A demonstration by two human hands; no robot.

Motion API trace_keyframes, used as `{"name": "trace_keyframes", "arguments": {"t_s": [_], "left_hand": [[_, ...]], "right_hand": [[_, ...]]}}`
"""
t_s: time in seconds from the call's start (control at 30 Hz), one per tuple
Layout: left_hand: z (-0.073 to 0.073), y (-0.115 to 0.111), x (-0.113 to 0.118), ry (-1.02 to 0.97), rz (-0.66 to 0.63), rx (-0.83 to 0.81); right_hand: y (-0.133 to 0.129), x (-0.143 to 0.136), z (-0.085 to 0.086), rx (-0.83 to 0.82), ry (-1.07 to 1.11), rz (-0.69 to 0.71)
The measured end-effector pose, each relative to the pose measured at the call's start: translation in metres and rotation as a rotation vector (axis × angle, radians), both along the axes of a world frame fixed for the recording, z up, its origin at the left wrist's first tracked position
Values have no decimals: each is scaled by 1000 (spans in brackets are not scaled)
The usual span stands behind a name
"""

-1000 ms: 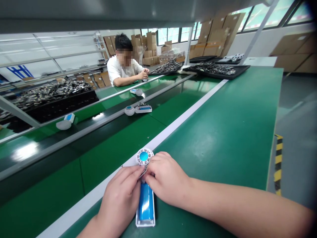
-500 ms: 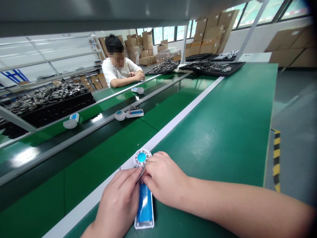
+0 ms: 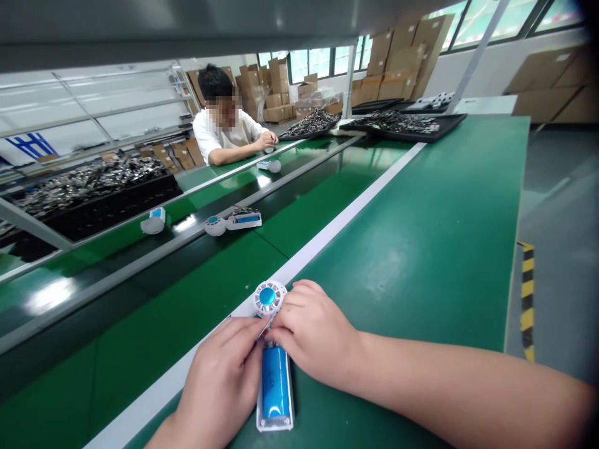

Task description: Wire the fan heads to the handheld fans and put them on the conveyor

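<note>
A white handheld fan (image 3: 270,298) with a blue round centre lies on the green table in front of me. Its handle is uncovered, and a blue battery (image 3: 276,383) shows inside. From the left, my left hand (image 3: 229,368) is closed at the fan's neck, thumb and fingers pressed together. Opposite it, my right hand (image 3: 311,333) is closed with its fingertips pinched at the same neck. Between the fingertips a thin shiny edge and a bit of red show, too small to name. My fingers hide most of the neck.
Another open fan (image 3: 215,226) lies on the near belt, and white fan parts (image 3: 153,221) ride the far belt. Black trays (image 3: 449,128) hold heaped small metal parts. Across the line sits a person (image 3: 229,134) with hands together. A metal shelf (image 3: 187,47) hangs overhead.
The open fan on the near belt has slid left and closer. Pieces on the far belt have shifted right. My hands stay at the fan's neck with only slight finger movement.
</note>
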State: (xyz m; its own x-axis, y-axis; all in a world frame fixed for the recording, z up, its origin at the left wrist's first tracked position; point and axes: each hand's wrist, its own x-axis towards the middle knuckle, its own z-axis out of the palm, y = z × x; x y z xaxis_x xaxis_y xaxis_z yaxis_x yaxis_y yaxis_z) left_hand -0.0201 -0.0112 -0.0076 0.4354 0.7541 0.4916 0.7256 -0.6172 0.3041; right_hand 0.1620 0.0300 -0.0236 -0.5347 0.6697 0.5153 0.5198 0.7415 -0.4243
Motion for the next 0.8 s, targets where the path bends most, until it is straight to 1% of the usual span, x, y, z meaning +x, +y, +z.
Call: {"name": "trace_keyframes", "arguments": {"t_s": [0.1, 0.2, 0.33, 0.4, 0.47, 0.5, 0.57, 0.63, 0.67, 0.73, 0.77, 0.8], "left_hand": [[4, 3, -1, -19, -45, -16], [5, 4, -1, -13, -93, -19], [6, 1, 0, 5, -79, -75], [8, 2, 1, -48, -61, -183], [13, 6, -2, -151, 3, -363], [17, 9, -5, -208, 64, -461], [24, 18, -19, -314, 248, -626], [30, 28, -43, -411, 462, -698], [34, 34, -59, -448, 575, -696], [42, 45, -96, -476, 812, -613], [48, 50, -115, -441, 948, -558], [54, 56, -133, -406, 1049, -511]], "right_hand": [[0, -1, -6, 47, 16, 8], [1, 0, -11, 57, 22, 20], [1, 0, -15, 10, 45, 12], [2, -3, -13, -40, 76, 6], [3, -6, -10, -112, 122, 0], [4, -7, -7, -150, 148, -1], [5, -8, -3, -210, 199, 2], [7, -6, -1, -257, 231, -4], [8, -5, 0, -280, 236, -10], [9, -3, -1, -316, 235, -17], [9, -2, -2, -326, 230, -11], [9, -1, -3, -329, 226, -2]]}}
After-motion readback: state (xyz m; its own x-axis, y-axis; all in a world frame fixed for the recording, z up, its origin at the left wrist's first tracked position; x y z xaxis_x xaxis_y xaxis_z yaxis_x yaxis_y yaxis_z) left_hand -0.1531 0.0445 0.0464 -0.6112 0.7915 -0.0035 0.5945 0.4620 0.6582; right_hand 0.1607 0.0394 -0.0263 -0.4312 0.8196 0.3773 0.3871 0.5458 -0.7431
